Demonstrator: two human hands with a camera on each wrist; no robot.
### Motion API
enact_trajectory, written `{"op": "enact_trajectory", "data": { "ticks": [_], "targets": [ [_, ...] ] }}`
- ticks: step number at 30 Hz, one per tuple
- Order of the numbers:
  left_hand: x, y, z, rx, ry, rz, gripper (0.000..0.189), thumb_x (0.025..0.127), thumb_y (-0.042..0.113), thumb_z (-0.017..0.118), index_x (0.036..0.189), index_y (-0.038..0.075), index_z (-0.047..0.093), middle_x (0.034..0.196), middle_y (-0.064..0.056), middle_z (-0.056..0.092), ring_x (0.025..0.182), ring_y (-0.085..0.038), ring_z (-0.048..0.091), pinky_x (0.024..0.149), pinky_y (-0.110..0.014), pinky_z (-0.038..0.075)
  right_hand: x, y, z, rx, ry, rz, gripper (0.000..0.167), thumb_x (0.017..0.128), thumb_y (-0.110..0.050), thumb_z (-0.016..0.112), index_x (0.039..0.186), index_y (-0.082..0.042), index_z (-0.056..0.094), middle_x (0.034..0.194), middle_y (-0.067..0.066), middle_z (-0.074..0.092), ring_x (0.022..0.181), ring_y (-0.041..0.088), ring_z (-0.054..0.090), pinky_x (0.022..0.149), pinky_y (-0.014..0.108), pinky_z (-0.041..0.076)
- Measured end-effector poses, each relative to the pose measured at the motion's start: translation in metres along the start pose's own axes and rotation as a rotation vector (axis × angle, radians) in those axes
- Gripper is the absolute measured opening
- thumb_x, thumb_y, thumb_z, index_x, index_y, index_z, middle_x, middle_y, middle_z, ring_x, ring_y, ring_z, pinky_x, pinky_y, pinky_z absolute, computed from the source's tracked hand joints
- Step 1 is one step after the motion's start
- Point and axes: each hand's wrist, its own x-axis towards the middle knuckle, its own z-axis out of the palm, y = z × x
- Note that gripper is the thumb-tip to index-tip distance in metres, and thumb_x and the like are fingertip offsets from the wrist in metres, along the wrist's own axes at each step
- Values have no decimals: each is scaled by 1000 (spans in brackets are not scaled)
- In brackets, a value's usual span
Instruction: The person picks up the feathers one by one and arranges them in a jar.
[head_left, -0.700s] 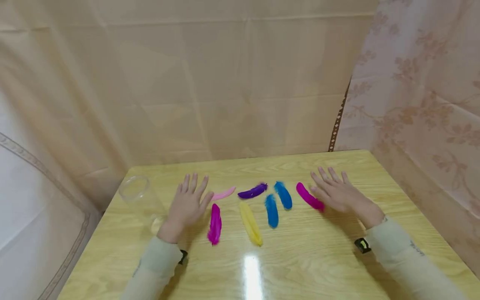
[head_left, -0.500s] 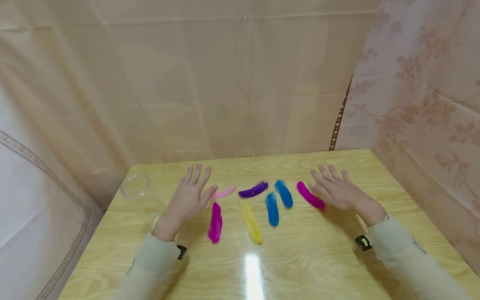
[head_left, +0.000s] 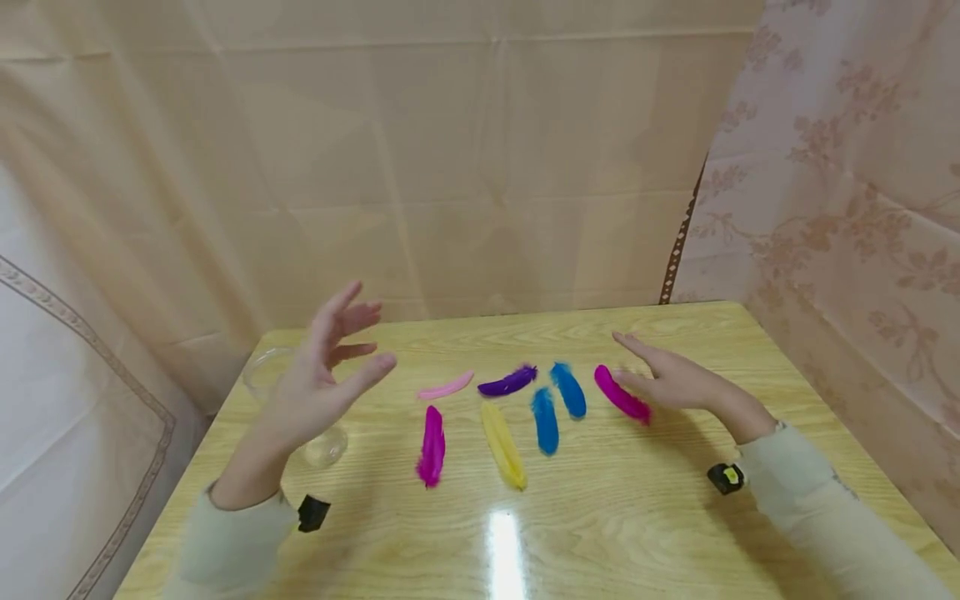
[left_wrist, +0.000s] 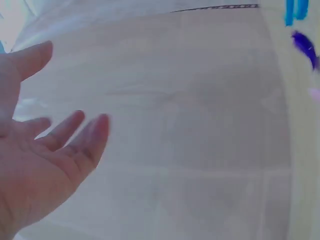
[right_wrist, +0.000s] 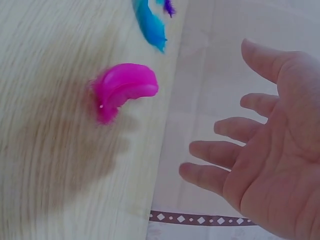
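Observation:
My left hand [head_left: 309, 396] is raised over the left of the table, thumb spread from loosely bent fingers, holding nothing. Behind it stands a clear jar [head_left: 260, 372], partly hidden by the hand. My right hand [head_left: 678, 383] hovers just right of a magenta feather [head_left: 622, 395], turned edge-on with fingers extended. In the right wrist view the palm is bare beside that curved feather [right_wrist: 127, 82]. Between the hands lie a pink feather [head_left: 446, 386], a purple feather [head_left: 507, 381], two blue feathers [head_left: 546, 422], a yellow feather [head_left: 503, 447] and another magenta feather [head_left: 431, 447].
The wood-grain table [head_left: 600, 517] reaches back to a beige curtain [head_left: 450, 167]. A floral cloth [head_left: 847, 208] hangs at the right and a white cloth [head_left: 67, 417] at the left. Each wrist carries a small black device [head_left: 726, 478].
My left hand has lifted, moved left and rolled from palm-down to sideways, now overlapping the jar. My right hand has rolled onto its edge near the same spot. The feathers have not moved.

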Motion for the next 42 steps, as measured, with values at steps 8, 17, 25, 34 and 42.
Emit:
{"op": "enact_trajectory", "data": {
  "ticks": [8, 17, 25, 34, 42],
  "targets": [
    [-20, 6, -49, -257, 263, 204, 88, 79, -25, 67, 155, 0, 32, 134, -18, 54, 122, -27, 51, 92, -26, 48, 9, -1, -4, 69, 4, 0, 77, 105, -35, 58, 161, -3, 16, 160, 32, 23, 137, 59, 34, 106, 71, 31],
    [-43, -24, -74, -265, 400, -162, 100, 77, -27, 70, 157, 17, 29, 155, -6, 31, 139, -21, 31, 105, -20, 38, 13, 10, -4, 133, -10, 57, 78, 104, -31, 61, 161, -2, 16, 156, 35, 29, 136, 59, 34, 105, 69, 35],
    [-70, -64, -78, -158, 315, -348, 115, 79, -16, 78, 161, 27, 10, 161, -6, 15, 147, -23, 19, 109, -16, 33, 18, 15, 0, 124, 10, 71, 78, 101, -31, 64, 158, 2, 22, 151, 37, 36, 134, 59, 38, 105, 68, 37],
    [-93, -93, -75, -42, 226, -441, 115, 81, -8, 80, 161, 27, 5, 160, -13, 14, 141, -24, 25, 96, -10, 36, 24, 17, 10, 67, -40, 78, 81, 97, -20, 70, 154, 12, 22, 147, 42, 37, 133, 60, 38, 105, 69, 36],
    [-105, -107, -63, 43, 145, -480, 108, 84, 2, 82, 161, 26, 9, 158, -11, 22, 135, -22, 33, 92, -12, 40, 33, 9, 15, -113, -78, 79, 87, 89, -17, 80, 147, 20, 28, 135, 42, 49, 124, 56, 49, 103, 63, 42]
  ]
}}
